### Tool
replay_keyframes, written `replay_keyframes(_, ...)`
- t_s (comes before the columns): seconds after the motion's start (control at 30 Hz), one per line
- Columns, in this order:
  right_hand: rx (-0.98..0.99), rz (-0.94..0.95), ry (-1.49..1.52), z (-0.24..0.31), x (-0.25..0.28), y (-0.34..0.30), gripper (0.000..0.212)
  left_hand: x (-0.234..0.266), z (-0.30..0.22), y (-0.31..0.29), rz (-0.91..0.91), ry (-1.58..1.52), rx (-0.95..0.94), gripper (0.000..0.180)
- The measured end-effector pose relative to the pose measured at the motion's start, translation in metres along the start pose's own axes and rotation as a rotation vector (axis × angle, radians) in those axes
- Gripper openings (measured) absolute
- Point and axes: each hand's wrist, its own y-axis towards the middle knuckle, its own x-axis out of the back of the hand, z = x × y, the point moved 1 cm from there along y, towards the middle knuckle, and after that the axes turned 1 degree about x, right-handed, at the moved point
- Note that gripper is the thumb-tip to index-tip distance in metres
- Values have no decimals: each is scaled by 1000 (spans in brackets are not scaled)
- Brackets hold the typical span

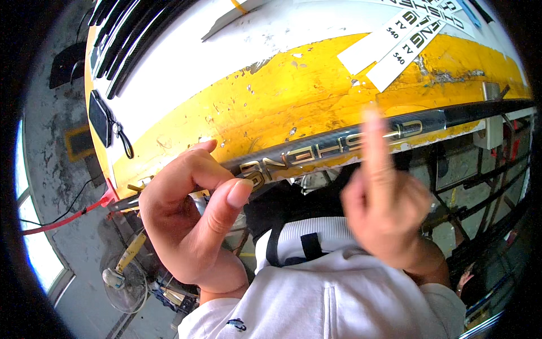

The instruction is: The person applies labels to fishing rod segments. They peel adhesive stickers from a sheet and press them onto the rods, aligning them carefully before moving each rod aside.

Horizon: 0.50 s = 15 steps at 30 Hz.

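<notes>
A long, glossy black tube (460, 114) with a woven sheen lies across the near edge of the yellow-and-white bench. Gold-outlined lettering (332, 145) runs along its middle under what looks like a clear film. My left hand (195, 217) is closed round the tube at the left end of the lettering, its thumb against the tube's near side. Over the lettering's right part, my right hand (387, 198) has its index finger stretched out and its other fingers curled. That hand is blurred, so I cannot tell whether the fingertip touches the tube. Nothing shows in it.
White lettered sticker strips (403, 61) lie at the back right. Several black tubes (132, 42) are at the back left, near a phone (101, 120) with a strap. A red cord (73, 219) meets the bench's left corner; a fan (124, 282) stands below, and a metal holder (492, 121) sits right.
</notes>
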Motion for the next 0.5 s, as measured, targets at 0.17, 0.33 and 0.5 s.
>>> replay_keyframes(0.17, 70, 171, 217, 16, -3, 0, 71, 6, 0, 3, 88, -8, -4, 20)
replay_keyframes(0.33, -60, -15, 89, -22, 9, -5, 71, 8, 3, 3, 132, -16, -36, 19)
replay_keyframes(0.5, -206, -49, 36, -30, 10, -13, 71, 8, 4, 2, 133, -34, -36, 20)
